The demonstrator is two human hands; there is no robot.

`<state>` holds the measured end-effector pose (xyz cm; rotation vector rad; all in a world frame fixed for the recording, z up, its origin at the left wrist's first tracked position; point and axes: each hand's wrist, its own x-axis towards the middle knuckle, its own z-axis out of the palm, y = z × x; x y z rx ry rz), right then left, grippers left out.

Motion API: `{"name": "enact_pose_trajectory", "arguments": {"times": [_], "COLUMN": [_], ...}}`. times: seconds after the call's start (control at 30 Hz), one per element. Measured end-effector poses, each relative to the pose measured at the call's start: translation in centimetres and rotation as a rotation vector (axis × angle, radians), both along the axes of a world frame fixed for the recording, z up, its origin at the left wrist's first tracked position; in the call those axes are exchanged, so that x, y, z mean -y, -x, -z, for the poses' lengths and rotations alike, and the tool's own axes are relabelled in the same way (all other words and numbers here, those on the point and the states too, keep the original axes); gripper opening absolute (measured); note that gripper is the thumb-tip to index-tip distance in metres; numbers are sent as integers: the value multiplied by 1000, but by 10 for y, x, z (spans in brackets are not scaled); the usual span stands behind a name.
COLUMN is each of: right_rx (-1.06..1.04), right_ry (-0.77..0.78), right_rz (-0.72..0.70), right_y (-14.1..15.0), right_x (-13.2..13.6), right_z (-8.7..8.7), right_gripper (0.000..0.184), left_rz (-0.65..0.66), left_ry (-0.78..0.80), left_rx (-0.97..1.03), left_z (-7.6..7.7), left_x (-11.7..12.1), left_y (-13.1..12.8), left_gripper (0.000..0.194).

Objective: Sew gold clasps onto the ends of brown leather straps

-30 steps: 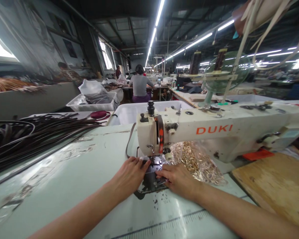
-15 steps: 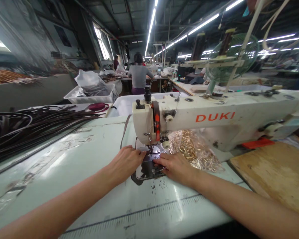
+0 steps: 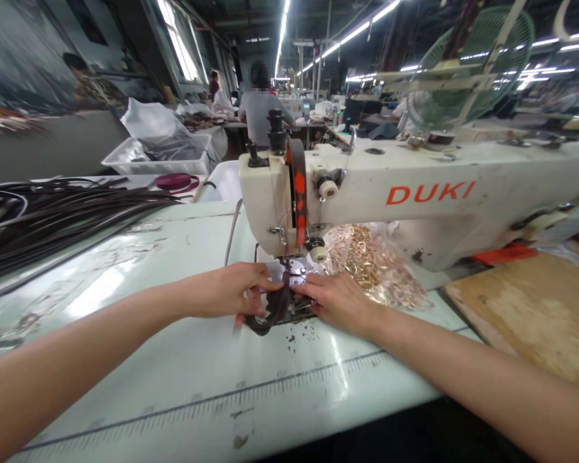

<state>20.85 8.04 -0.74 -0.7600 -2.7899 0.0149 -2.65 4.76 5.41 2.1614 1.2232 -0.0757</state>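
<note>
A narrow dark brown strap [image 3: 285, 297] lies under the needle area of the white sewing machine [image 3: 352, 193] and curves down toward me. My left hand [image 3: 241, 289] is closed on it from the left, thumb and forefinger at the strap's edge, the other fingers curled below. From the right, my right hand [image 3: 340, 299] pinches at the same strap with its fingertips, low over the shiny needle plate [image 3: 296, 270]. The strap's far end near the presser foot is hard to make out.
Behind the needle lies a clear bag of gold-coloured metal rings [image 3: 367, 260]. Dark straps [image 3: 77, 212] are heaped at the left, near a maroon strap roll [image 3: 176, 182]. A wooden board [image 3: 525, 308] lies right. Beyond are a white bin [image 3: 159, 166] and a co-worker [image 3: 260, 116].
My left hand has drawn back toward me and its fingers have curled; the strap now shows as a curve between both hands. My right hand stays by the needle plate. The view has tilted down.
</note>
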Motion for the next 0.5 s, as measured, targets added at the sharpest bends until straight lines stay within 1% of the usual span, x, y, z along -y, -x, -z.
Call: {"name": "enact_pose_trajectory", "arguments": {"times": [0.07,0.13,0.2,0.27,0.37,0.43,0.47,0.5], "right_rx": [-3,-3,-8,-20,-39,-44,-47,-50], "right_ry": [-6,-7,-2,4,5,4,4,6], "right_rz": [0,5,14,17,25,37,43,47], "right_y": [0,0,1,1,1,0,-1,-1], "right_x": [0,-1,-1,0,1,2,2,2], "right_z": [0,2,3,4,4,4,4,4], "right_gripper": [28,28,26,24,21,21,22,22], "left_rz": [20,12,-6,1,31,17,-1,-30], "left_ry": [-147,-285,-351,-394,-450,-449,-431,-404], "left_rx": [-35,-51,-63,-89,-113,-128,-140,-156], "left_z": [3,9,16,22,30,32,31,29], "left_x": [2,8,14,18,24,31,36,43], "left_y": [0,-1,-3,-7,-14,-23,-28,-33], "left_gripper": [47,55,60,70,98,117,123,125]}}
